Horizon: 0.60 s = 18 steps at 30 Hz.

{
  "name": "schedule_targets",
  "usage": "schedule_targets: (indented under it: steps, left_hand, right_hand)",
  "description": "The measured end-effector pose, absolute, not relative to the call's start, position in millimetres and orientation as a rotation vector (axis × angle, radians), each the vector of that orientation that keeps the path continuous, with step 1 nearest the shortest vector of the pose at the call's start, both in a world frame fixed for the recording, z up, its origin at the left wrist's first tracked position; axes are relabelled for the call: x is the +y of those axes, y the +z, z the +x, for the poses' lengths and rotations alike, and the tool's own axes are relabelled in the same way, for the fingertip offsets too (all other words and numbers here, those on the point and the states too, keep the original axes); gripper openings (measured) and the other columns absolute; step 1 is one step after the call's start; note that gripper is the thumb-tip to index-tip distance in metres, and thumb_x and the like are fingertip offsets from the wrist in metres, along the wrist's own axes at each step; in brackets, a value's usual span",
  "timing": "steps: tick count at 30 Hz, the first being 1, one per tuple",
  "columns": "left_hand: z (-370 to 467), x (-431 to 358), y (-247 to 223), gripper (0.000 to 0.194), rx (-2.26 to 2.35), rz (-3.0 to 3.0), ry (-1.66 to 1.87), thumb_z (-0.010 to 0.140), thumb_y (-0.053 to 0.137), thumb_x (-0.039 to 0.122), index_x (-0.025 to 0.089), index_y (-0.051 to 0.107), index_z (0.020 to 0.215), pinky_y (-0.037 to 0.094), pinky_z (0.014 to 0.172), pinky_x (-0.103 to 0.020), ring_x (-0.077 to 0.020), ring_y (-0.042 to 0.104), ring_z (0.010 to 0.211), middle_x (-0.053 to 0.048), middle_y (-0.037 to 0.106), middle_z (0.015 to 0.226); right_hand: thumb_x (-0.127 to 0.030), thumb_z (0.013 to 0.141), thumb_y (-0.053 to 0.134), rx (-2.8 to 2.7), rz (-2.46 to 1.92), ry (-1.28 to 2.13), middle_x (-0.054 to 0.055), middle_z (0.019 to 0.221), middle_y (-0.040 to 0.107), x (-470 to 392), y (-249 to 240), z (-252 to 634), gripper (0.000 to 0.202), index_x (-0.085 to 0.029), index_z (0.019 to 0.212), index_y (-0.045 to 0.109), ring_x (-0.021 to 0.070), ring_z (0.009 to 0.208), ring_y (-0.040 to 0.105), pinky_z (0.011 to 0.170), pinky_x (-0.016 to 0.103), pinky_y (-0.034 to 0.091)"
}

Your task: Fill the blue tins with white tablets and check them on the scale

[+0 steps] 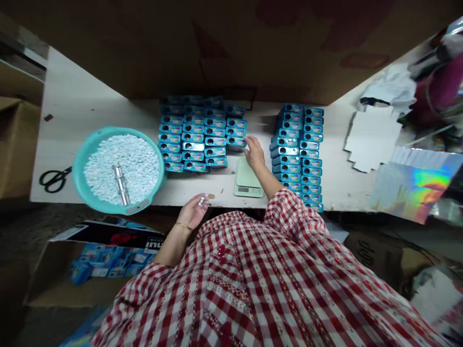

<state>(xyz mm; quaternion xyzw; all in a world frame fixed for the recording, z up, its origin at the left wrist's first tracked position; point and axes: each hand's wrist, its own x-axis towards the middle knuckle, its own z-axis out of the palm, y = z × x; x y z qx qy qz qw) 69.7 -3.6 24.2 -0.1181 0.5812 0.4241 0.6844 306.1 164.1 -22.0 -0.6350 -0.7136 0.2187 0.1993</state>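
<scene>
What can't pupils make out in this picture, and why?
Head view: digits on the green scale, too small.
Head view: how many white pellets the left hand holds, too small.
Head view: whether the right hand grips or only touches the nearest blue box, blurred.
Head view: the large cardboard box's top, cut off by the upper edge.

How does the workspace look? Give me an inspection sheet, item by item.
Surface: white table, a few small marks.
Job's things: blue tins in two groups; white pellets in teal basin; scale between the groups.
Clutter: scissors beside basin; metal cylinder on pellets.
Hands: left hand palm up, holding pellets; right hand at a left-group tin.
Cables: thin dark line below table, right; possibly one.
Surroundings: large carton behind; open box below.
</scene>
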Motion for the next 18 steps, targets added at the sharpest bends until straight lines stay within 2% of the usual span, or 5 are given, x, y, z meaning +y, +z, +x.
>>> schedule_targets:
  steps: [4,8,13,18]
  left_hand:
    - [67,-3,15,0.022,1.294,-0.261,0.927,0.083,0.045,0.003,0.008,0.064,0.075,0.049,0.051,-0.015,-0.0089,0.06,0.057,-0.008,0.064,0.066]
    - [69,3,9,0.021,1.292,-0.229,0.868,0.083,0.045,0.003,0.009,0.064,0.074,0.048,0.05,-0.014,-0.0086,0.06,0.056,-0.008,0.064,0.066]
    - [81,12,11,0.018,1.274,-0.155,0.829,0.081,0.046,0.003,0.009,0.063,0.076,0.047,0.049,-0.015,-0.009,0.059,0.056,-0.008,0.064,0.065]
    - [89,10,17,0.018,1.264,-0.14,0.831,0.081,0.046,0.004,0.008,0.063,0.077,0.047,0.049,-0.015,-0.0089,0.06,0.056,-0.008,0.064,0.065]
  right_hand:
    - [-0.025,0.088,0.05,-2.027,-1.69,0.341,0.01,0.113,0.058,92,3,383,0.023,-0.019,0.108,0.061,0.0226,0.109,0.05,0.095,0.039,0.04]
    - [-0.034,0.085,0.057,-2.248,-1.829,0.241,0.01,0.102,0.06,1,17,450,0.02,-0.02,0.095,0.067,0.0236,0.096,0.052,0.084,0.038,0.042]
    - [-0.021,0.084,0.055,-2.436,-2.046,0.086,0.011,0.11,0.059,-39,-1,457,0.017,-0.022,0.095,0.068,0.0254,0.1,0.048,0.08,0.038,0.038]
    - [-0.013,0.086,0.048,-2.504,-1.82,-0.023,0.009,0.123,0.055,-27,19,424,0.02,-0.021,0.09,0.066,0.0244,0.111,0.043,0.091,0.039,0.034]
